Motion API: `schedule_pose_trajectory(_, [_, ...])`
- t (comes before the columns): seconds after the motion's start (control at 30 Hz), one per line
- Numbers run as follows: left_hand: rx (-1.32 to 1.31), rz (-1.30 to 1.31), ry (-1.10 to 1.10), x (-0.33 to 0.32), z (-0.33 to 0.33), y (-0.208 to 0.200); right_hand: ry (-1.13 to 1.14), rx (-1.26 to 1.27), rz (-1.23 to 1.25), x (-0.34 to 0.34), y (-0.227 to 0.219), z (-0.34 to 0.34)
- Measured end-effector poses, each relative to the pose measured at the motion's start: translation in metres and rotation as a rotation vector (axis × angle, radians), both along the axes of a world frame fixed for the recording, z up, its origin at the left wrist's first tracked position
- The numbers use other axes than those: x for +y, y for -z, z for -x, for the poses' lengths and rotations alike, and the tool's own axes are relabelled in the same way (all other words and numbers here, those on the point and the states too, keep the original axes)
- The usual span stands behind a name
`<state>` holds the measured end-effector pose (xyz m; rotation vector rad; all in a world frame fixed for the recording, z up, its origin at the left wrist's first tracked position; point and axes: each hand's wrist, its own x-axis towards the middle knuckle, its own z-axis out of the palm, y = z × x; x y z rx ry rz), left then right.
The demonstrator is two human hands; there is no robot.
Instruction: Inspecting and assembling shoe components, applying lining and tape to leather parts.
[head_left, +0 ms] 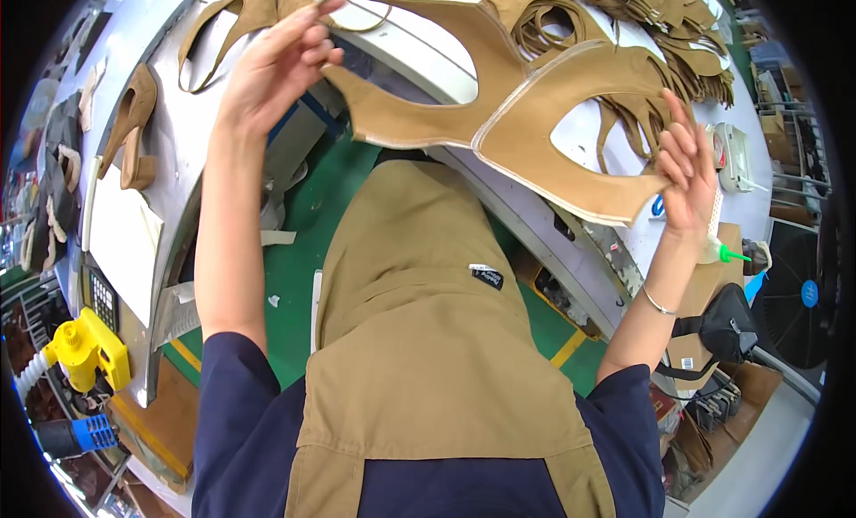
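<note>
A tan leather shoe upper (522, 148) with large cut-outs and a pale-edged centre seam is stretched between my hands, above the table's near edge. My left hand (267, 77) is closed at its left end, thumb and fingers pinching the narrow straps there. At the right end, my right hand (685, 175) grips the narrow tip, its fingers curled around it. Behind the held piece, more tan leather uppers (682, 37) lie heaped on the white table, partly hidden by it.
On the left table are another tan upper (254, 14), a tan heeled shoe (134, 126), white paper (125, 233) and a calculator (100, 300). A yellow device (89, 349) sits lower left. To the right are a green-tipped bottle (713, 250) and a black fan (789, 291).
</note>
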<state>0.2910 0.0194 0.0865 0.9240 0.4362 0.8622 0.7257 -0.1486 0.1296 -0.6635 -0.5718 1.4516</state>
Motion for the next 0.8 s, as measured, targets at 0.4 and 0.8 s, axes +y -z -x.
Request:
schedule_pose_trajectory(0.4, [0.097,0.069,-0.036,0.076,-0.062,0.035,0.025,-0.004,0.141,0.026,0.033,-0.025])
schedule_pose_trajectory(0.8, [0.665,-0.383,-0.957,-0.035,-0.071,0.057,0.692,-1.57,-0.009,0.01,0.016,0.033])
